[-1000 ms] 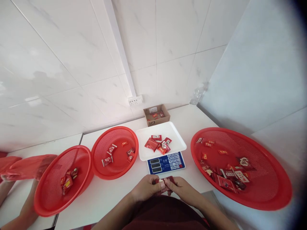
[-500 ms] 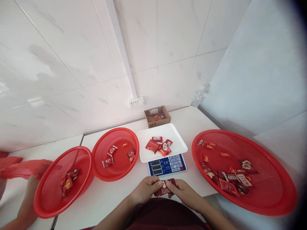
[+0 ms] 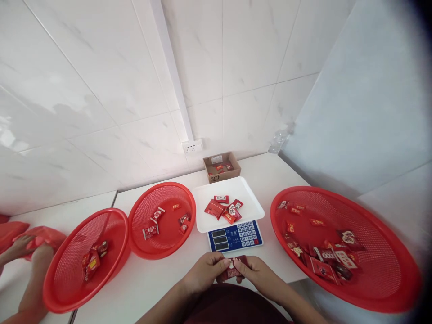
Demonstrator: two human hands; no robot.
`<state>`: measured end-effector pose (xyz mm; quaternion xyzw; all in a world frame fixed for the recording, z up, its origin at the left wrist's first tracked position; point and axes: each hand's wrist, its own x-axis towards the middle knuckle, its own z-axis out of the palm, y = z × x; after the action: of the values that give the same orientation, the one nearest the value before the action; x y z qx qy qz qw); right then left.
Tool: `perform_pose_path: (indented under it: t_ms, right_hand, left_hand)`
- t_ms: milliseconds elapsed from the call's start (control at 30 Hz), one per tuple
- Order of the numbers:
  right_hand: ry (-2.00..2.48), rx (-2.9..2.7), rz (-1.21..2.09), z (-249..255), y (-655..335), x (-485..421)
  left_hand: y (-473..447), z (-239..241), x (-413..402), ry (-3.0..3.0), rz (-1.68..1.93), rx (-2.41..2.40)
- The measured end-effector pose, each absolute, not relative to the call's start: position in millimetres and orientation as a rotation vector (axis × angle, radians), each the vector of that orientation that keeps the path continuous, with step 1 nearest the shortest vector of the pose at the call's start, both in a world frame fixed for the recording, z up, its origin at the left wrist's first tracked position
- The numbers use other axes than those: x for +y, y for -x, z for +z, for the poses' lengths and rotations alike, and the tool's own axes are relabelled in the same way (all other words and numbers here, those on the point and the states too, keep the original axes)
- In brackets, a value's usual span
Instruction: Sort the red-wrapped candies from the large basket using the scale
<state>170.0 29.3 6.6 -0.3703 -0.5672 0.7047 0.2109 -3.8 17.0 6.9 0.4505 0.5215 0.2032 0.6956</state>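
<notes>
My left hand [image 3: 206, 271] and my right hand [image 3: 257, 271] meet just in front of the scale, both pinching a small dark red candy packet [image 3: 233, 266] between their fingertips. The blue scale [image 3: 235, 236] carries a white tray [image 3: 251, 205] with several red packets [image 3: 223, 209] on it. A big red basket [image 3: 364, 288] at my right holds several mixed red packets.
Two smaller red baskets [image 3: 168, 245] [image 3: 60, 292] sit at the left, each with a few packets. A cardboard box [image 3: 221, 167] stands by the wall under a socket [image 3: 191, 146]. At the far left another person's hands [image 3: 25, 246] handle a red plastic bag.
My hands stay together on the packet and barely shift. The other person's hands at the left have gathered the red bag closer. The view has tilted slightly.
</notes>
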Motion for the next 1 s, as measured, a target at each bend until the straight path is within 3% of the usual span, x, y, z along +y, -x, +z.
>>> perform_pose_path:
  t_ms: [1000]
  right_hand:
    - [1.061,-1.549,1.946,4.8,-169.9,32.7]
  left_hand:
    - [3.1,-1.1,19.7,-0.991,0.513,1.111]
